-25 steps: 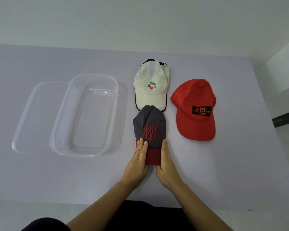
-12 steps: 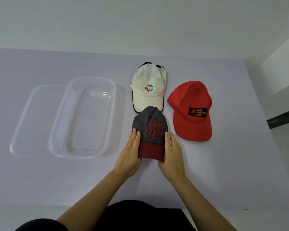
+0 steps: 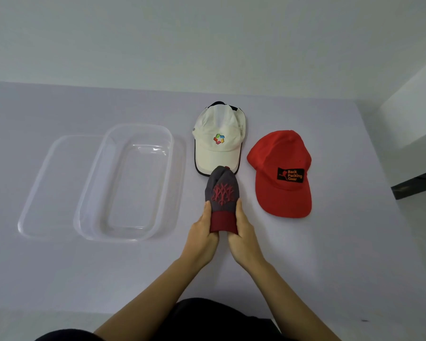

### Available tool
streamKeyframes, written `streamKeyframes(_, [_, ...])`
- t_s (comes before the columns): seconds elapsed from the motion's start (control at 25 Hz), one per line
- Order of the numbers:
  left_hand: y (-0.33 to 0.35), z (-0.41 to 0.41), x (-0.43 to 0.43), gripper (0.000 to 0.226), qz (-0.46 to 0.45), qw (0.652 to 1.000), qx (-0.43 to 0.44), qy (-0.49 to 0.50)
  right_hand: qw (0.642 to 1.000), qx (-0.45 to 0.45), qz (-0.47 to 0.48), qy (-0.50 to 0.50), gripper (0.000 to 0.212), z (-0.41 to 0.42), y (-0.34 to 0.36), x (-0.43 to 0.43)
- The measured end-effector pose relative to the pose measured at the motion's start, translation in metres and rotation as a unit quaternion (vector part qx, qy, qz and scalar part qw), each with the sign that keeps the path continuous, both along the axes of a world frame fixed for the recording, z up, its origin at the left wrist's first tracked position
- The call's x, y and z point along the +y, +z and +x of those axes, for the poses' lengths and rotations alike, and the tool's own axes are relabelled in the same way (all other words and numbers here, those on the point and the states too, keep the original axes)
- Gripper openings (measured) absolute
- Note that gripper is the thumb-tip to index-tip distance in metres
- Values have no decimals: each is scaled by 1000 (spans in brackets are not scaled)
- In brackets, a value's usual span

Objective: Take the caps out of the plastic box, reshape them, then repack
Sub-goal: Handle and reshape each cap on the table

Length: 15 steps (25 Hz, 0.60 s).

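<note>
A grey cap [image 3: 221, 190] with a red stitched logo and a dark red brim lies in front of me, squeezed narrow. My left hand [image 3: 201, 236] grips the brim's left side and my right hand [image 3: 244, 238] grips its right side, pressing the brim into a curve. Its crown overlaps the brim of a white cap [image 3: 218, 141] with a coloured logo. A red cap [image 3: 282, 173] with a black patch lies to the right. The clear plastic box [image 3: 128, 183] stands empty on the left.
The box's clear lid [image 3: 52, 185] lies flat to its left, partly under it. The lilac table [image 3: 330, 254] meets a white wall at the back. Its right edge drops off beside the red cap.
Both hands have closed in on the grey cap's brim, and the cap is now folded narrower than before. The other caps and the box have not moved.
</note>
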<state>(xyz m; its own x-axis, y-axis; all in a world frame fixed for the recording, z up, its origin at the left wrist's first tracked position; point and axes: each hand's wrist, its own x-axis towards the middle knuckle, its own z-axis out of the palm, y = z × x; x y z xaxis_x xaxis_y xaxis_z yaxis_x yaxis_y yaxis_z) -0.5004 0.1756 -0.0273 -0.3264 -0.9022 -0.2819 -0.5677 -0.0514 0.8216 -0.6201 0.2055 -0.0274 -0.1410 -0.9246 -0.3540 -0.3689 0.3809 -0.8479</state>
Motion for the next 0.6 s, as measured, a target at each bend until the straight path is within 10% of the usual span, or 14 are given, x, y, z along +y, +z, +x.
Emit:
streamKeyframes(0.28, [-5, 3, 6, 64, 29, 1000, 11, -6, 998, -38, 5, 50, 78, -5, -3, 6])
streamKeyframes(0.6, [-38, 41, 24, 89, -30, 981, -101, -164, 966, 170, -15, 193, 99, -6, -32, 38])
